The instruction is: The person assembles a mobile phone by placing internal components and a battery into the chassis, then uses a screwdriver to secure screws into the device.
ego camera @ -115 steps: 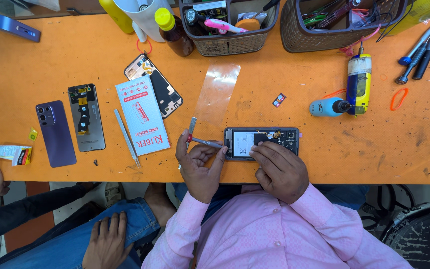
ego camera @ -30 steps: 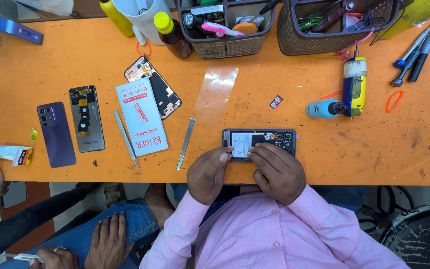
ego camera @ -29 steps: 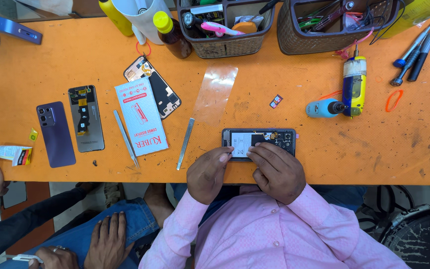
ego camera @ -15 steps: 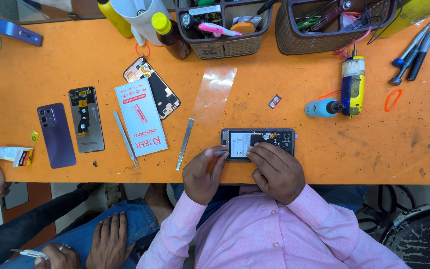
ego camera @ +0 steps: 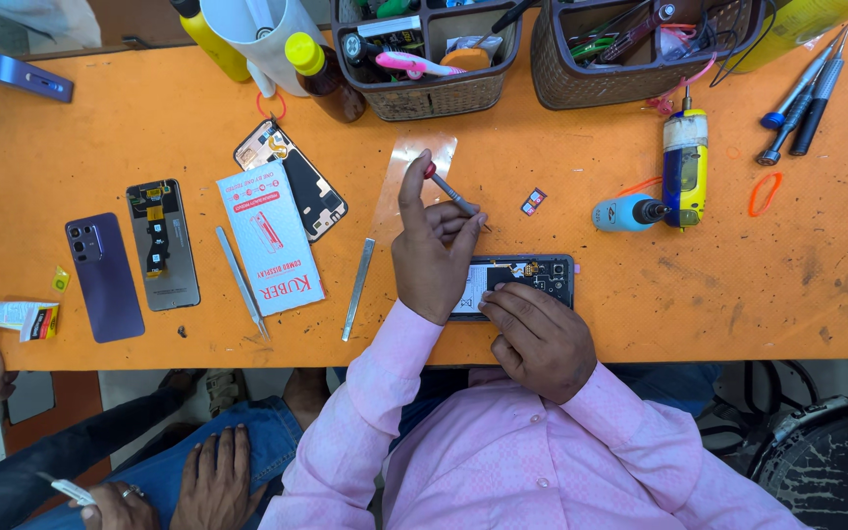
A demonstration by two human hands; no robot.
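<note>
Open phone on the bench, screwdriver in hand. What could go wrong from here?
1. The left hand holds a small screwdriver above the opened phone; a slip could gouge the exposed board.
2. The right hand pins that phone near the table edge; if it lets go, the phone may slide off.
3. A tiny loose part lies unprotected on the orange table, easily swept away by a sleeve.

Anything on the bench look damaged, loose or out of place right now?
Nothing spilled or broken. One small card tray lies loose on the orange table, apart from the opened phone, and an orange rubber band lies stray near the screwdrivers.
</note>
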